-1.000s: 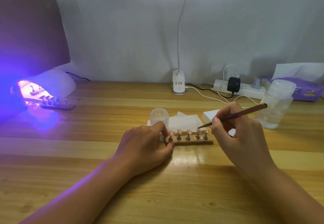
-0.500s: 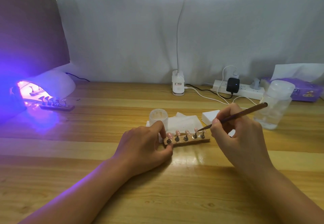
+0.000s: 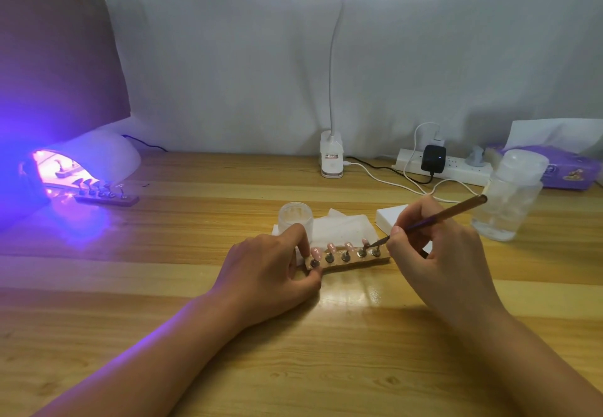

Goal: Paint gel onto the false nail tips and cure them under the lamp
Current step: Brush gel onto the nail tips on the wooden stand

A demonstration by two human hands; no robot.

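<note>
A wooden holder bar (image 3: 354, 261) with several pink nail tips on pegs lies in the middle of the table, its right end turned slightly away from me. My left hand (image 3: 274, 269) pinches the bar's left end between thumb and fingers. My right hand (image 3: 430, 253) grips a thin brown brush (image 3: 447, 212), whose tip touches a nail tip (image 3: 365, 243) near the bar's right end. At far left the white curing lamp (image 3: 85, 162) glows purple. A second bar of nail tips (image 3: 104, 194) lies at its mouth.
A small frosted gel jar (image 3: 295, 217) and a white wipe (image 3: 342, 225) sit just behind the bar, a white block (image 3: 390, 217) beside them. A clear bottle (image 3: 509, 194), power strip (image 3: 447, 165), purple tissue box (image 3: 561, 168) and desk lamp clip base (image 3: 331, 158) stand at the back.
The bar has swung so that its right end points away from me, and it has slid slightly left. The brush tip moved from the rightmost tip to the one beside it.
</note>
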